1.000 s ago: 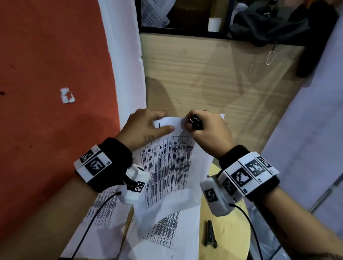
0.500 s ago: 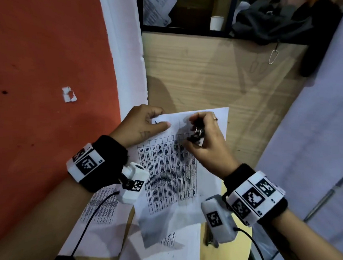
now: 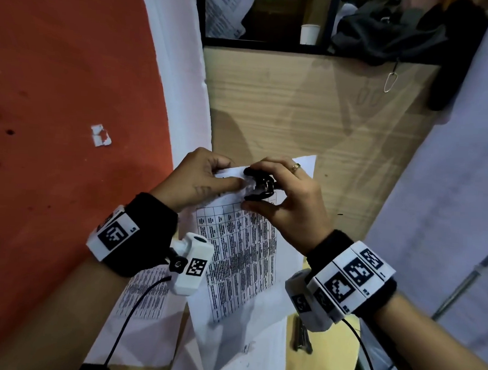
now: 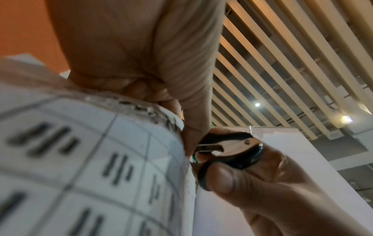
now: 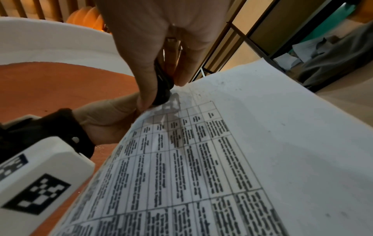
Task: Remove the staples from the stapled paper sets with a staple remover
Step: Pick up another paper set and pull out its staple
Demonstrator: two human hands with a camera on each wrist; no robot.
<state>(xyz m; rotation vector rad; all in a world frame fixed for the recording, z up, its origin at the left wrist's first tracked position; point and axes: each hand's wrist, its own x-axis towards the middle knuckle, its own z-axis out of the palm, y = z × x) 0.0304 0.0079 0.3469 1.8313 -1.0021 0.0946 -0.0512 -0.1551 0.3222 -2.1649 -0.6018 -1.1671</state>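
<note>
- Wood-grain panel (image 3: 297,117) fills the background ahead of you, with an orange wall (image 3: 58,90) to your left and a round yellow tabletop (image 3: 332,359) below.
- Your left hand (image 3: 198,179) pinches the top corner of the stapled paper set (image 3: 239,255), thumb on the printed side, holding it lifted off the table.
- Your right hand (image 3: 287,198) grips the black staple remover (image 3: 261,184) between thumb and fingers, its metal claws at that same top corner, just beside your left thumb.
- More printed sheets (image 3: 143,295) lie underneath on the table.
- Near your right wrist lies a dark metal tool (image 3: 301,336).
</note>
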